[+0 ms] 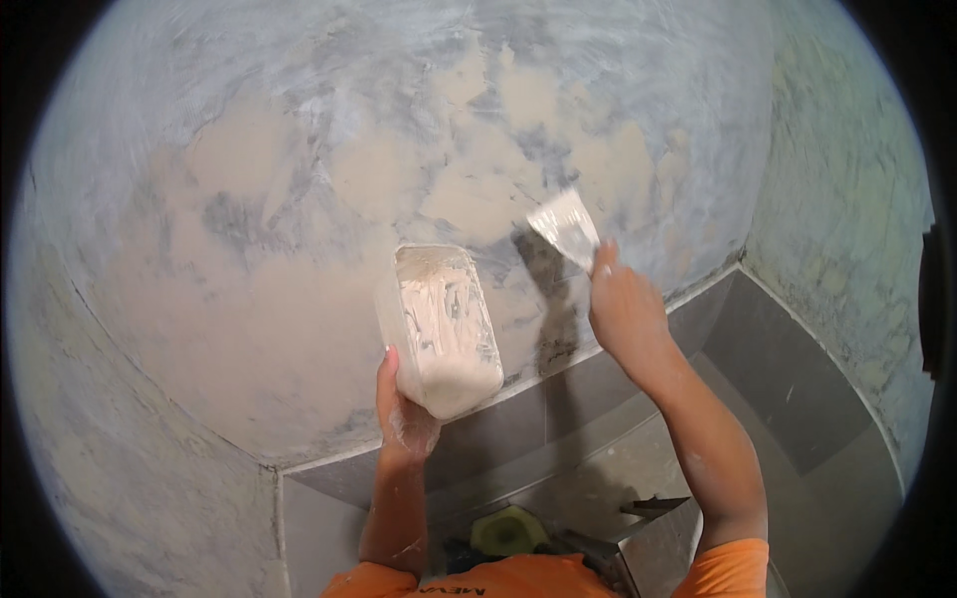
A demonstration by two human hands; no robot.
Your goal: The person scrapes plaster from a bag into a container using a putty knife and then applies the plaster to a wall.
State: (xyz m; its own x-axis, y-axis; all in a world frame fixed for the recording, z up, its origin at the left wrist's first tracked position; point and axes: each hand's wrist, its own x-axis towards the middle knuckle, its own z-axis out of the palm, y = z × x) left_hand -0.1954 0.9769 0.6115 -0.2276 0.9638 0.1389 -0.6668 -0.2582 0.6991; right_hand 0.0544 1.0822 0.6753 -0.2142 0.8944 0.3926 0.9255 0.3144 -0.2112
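My left hand [404,414] is wrapped round the lower end of a white rectangular tub [389,319], thumb along its left side. Cream-coloured putty [439,309] coats the tub's inside, thickest toward the near end. In my right hand [628,309] is a putty knife [566,227], its broad blade smeared with wet putty and pointing up and left. The blade is just in front of the wall [369,70]; I cannot tell whether it touches. Beige putty patches [478,194] spread over the grey wall, and the knife's shadow falls below the blade.
Grey tiles [588,399] line the bottom of the wall. Side walls [837,219] meet it in corners at left and right. Below, near my body, are a yellow-green object [508,530] and a grey box-like block [663,548] with a dark bar by it.
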